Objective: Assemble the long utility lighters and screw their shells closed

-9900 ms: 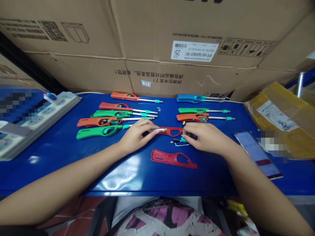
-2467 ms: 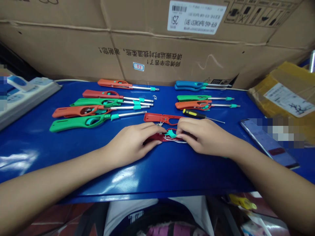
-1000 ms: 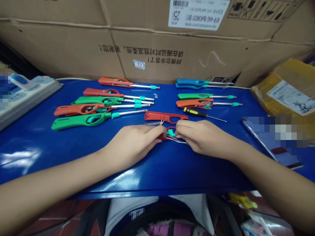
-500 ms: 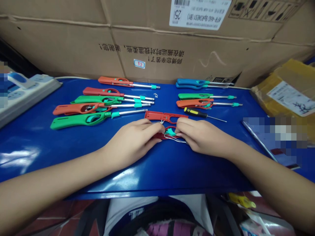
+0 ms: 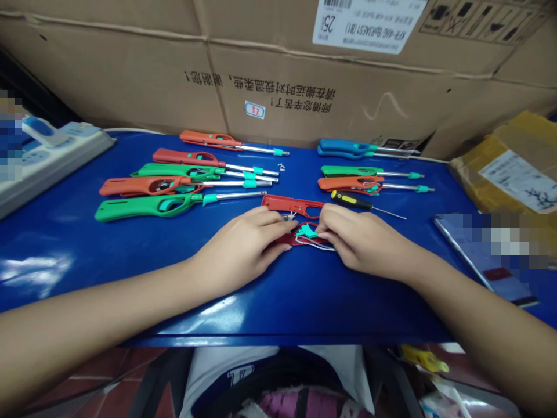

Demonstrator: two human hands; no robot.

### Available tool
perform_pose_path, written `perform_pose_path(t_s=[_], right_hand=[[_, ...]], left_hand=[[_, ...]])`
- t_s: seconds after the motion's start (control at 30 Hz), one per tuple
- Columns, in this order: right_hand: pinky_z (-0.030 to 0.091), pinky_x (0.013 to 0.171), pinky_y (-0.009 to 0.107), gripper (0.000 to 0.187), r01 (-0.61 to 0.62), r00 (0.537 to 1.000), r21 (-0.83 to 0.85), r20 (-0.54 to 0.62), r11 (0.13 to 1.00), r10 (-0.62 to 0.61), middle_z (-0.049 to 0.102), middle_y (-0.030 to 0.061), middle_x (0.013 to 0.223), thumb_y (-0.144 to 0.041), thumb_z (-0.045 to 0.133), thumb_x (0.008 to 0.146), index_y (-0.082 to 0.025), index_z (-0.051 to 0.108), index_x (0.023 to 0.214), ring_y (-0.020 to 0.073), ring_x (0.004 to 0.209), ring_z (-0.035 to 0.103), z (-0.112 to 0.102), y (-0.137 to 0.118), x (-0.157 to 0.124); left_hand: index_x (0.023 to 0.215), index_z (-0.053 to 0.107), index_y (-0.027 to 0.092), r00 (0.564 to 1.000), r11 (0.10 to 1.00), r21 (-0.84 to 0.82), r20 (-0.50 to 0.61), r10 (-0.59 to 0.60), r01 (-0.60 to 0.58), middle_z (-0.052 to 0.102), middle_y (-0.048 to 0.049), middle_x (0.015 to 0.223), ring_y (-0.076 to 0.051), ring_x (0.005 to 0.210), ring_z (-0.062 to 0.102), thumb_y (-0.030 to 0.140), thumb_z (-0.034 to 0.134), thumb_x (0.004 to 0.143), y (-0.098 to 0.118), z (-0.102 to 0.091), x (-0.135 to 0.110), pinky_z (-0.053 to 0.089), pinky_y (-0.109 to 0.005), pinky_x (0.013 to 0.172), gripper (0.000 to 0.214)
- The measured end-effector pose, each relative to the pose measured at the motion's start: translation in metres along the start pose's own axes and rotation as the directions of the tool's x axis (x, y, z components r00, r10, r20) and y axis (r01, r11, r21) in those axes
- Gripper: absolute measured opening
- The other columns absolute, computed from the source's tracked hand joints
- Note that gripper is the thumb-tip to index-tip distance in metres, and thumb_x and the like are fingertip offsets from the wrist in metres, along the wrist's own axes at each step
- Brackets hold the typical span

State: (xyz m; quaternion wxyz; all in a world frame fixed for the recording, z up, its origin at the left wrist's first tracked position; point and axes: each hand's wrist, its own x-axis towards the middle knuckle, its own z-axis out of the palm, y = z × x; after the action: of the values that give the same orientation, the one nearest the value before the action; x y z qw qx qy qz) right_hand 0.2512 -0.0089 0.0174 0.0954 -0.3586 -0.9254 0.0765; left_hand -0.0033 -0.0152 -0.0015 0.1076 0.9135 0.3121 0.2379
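My left hand (image 5: 243, 247) and my right hand (image 5: 363, 241) meet at the middle of the blue table (image 5: 130, 261). Between them lies a red lighter shell half (image 5: 300, 238) with a teal trigger piece (image 5: 308, 231) and thin white wires in it. My left fingers press on the shell's left end and a metal tube. My right fingertips pinch the teal piece. A second red shell half (image 5: 292, 205) lies just behind. A black and yellow screwdriver (image 5: 352, 201) rests behind my right hand.
Several green and orange long-nosed lighters (image 5: 174, 186) lie at the left, with three more, blue (image 5: 348, 148), green and orange, at the back right. Cardboard boxes (image 5: 278, 64) wall the back. A power strip (image 5: 47, 159) sits far left, a phone (image 5: 483, 249) and yellow parcel (image 5: 513, 168) right.
Since the earliest frame the screwdriver has appeared on the table and my hands have moved to the nearer red shell half. Over the last second my hands barely shift; the view drifts slightly.
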Motion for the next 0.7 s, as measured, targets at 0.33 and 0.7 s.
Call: perform_pose_path(t_s=[0.33, 0.7], right_hand=[[0.028, 0.054, 0.030, 0.019, 0.155, 0.988, -0.224, 0.044, 0.962, -0.149, 0.062, 0.0053, 0.088, -0.008, 0.042, 0.097, -0.015, 0.059, 0.091, 0.0149, 0.064, 0.051, 0.001, 0.002, -0.001], [0.022, 0.048, 0.031, 0.017, 0.103, 0.990, -0.353, -0.052, 0.930, -0.130, 0.063, 0.0042, 0.085, -0.007, 0.044, 0.093, -0.014, 0.059, 0.089, 0.0139, 0.055, 0.042, 0.004, -0.003, 0.001]], left_hand=[[0.118, 0.072, 0.013, 1.000, 1.000, -0.019, -0.014, 0.005, -0.005, 0.070, -0.0087, 0.102, -0.022, 0.095, 0.064, 0.018, 0.063, 0.096, -0.002, 0.002, 0.001, 0.055, -0.035, 0.087, 0.025], [0.117, 0.073, 0.013, 1.000, 0.997, -0.073, 0.001, -0.023, 0.023, 0.070, -0.0082, 0.101, -0.022, 0.094, 0.064, 0.018, 0.065, 0.094, -0.003, 0.000, 0.004, 0.054, -0.036, 0.087, 0.024]])
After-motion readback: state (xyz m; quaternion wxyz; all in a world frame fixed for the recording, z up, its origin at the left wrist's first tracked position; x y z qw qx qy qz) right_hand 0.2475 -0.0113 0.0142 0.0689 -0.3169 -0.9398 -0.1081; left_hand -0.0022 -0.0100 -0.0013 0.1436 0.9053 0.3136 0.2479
